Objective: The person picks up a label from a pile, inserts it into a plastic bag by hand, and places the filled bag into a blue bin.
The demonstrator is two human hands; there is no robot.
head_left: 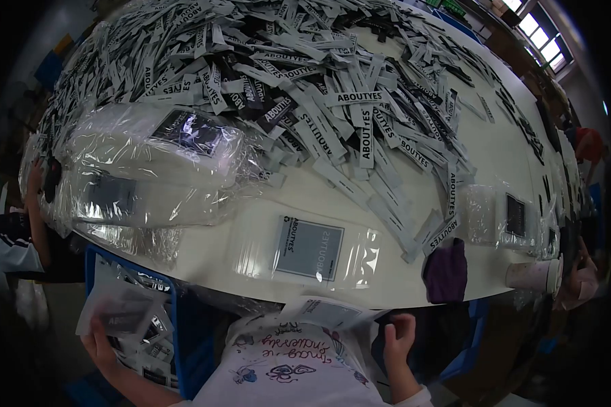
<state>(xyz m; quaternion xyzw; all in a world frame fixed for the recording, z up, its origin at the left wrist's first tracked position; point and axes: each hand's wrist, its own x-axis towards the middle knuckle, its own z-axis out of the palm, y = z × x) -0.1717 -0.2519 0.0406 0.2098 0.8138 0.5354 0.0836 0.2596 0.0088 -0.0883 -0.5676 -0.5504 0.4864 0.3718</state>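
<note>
My left hand is at the lower left, closed on a clear plastic bag with a grey printed card, above a blue crate. My right hand is by the front table edge, fingers partly curled and apart, with nothing visible in it. Just left of that hand, a similar bag rests between the table edge and my printed shirt. On the table in front of me lies a stack of clear bags with a grey "ABOUTYES" panel on top.
Black and grey "ABOUTYES" strips are heaped across the back. Large wrapped bag packs stand at the left. At the right are a purple cloth, a cup and more bags. People are at both sides.
</note>
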